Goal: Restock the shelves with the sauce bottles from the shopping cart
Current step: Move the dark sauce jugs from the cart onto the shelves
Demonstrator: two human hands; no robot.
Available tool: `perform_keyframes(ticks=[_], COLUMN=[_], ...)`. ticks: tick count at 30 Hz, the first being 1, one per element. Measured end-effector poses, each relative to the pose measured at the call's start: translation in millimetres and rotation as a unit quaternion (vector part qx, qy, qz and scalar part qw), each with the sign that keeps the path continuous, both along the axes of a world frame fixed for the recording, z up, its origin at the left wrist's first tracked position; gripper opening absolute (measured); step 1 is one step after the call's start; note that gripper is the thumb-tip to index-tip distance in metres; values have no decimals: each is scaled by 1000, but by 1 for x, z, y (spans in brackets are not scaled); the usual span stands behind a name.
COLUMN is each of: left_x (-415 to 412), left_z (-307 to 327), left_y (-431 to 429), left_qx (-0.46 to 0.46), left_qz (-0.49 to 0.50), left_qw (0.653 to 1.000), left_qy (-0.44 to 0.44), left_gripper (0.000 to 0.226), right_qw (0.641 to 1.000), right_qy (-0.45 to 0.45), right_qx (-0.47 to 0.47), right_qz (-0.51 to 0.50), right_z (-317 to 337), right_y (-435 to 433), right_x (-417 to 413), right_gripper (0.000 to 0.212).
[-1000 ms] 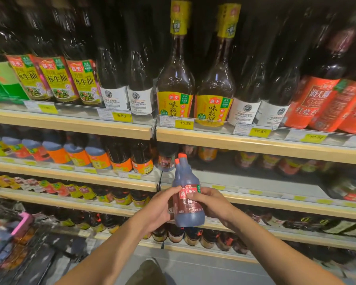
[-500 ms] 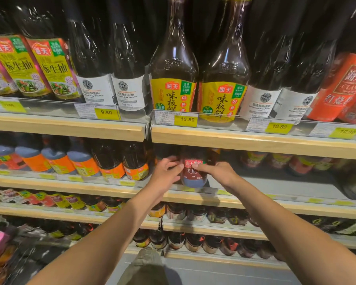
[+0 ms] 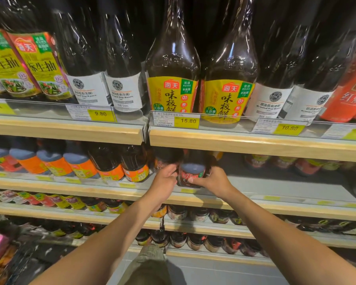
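Left hand (image 3: 165, 177) and right hand (image 3: 213, 180) curl round the red-labelled sauce bottle (image 3: 192, 169); above, a tag (image 3: 186, 120) reads 15.80.

Two hands, the left hand (image 3: 164, 177) and the right hand (image 3: 214, 179), and one sauce bottle (image 3: 192, 171) between them. Four shelves (image 3: 70, 130) in view. The top one carries two green-and-yellow-label bottles (image 3: 39, 64) with a third cut off at the left edge, four white-label bottles (image 3: 86, 89) in two pairs, two yellow-label bottles (image 3: 173, 95) and at least one red-label bottle (image 3: 347, 95). The shelf below carries four grey-shouldered bottles (image 3: 49, 159) and two dark orange-label bottles (image 3: 109, 161). Three price tags (image 3: 101, 115) are readable.
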State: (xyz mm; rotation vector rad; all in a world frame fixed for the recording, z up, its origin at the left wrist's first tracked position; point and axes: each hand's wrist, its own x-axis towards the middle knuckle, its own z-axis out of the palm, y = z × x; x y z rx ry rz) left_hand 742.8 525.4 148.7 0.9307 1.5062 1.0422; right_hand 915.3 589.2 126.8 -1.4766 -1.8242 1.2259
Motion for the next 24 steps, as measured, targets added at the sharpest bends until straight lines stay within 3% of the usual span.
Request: perform_keyframes(ticks=[4, 15, 20, 24], left_x=[3, -3, 0, 6], left_z=[8, 10, 25, 38], left_y=[-7, -19, -43, -70], left_qx=[2, -28, -31, -15], left_qz=[-5, -49, -55, -62], left_qw=[1000, 995, 994, 991], left_qy=[9, 81, 92, 120], left_gripper=[55, 61, 60, 63], right_qw=[999, 999, 995, 994], right_qy=[-5, -35, -93, -100], right_qx=[34, 19, 10, 29], right_qz=[13, 37, 15, 24], right_z=[1, 29, 48, 63], right_y=[-3, -21, -44, -67], right_x=[-2, 10, 33, 51], right_gripper=[44, 49, 93, 103])
